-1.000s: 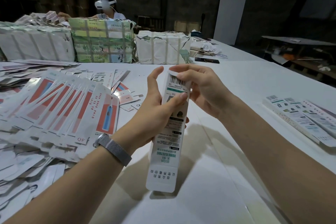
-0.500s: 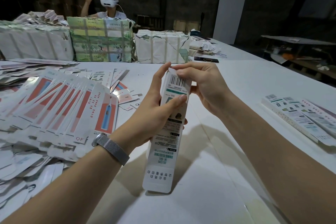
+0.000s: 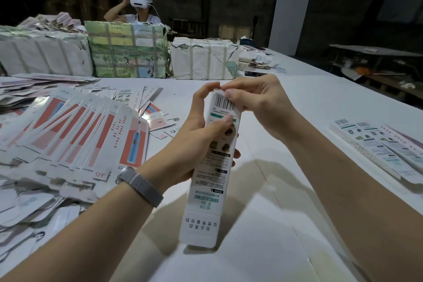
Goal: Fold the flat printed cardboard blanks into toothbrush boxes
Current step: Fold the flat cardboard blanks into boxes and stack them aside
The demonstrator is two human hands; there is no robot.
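White tabletop (image 3: 286, 103) fills the scene under a dark back wall. Held upright above its middle, the toothbrush box (image 3: 214, 167) sits in the left hand (image 3: 196, 142), fingers curled round its body. At its far end the right hand (image 3: 258, 107) pinches the top flap by the barcode. Flat printed blanks (image 3: 75, 135) fan out on the left; folded boxes (image 3: 384, 146) lie on the right. Wrapped bundles (image 3: 128, 50) stand far left.

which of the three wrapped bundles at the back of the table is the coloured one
The middle bundle: its wrapping is printed green and yellow, while the left bundle and the right bundle are plain white.
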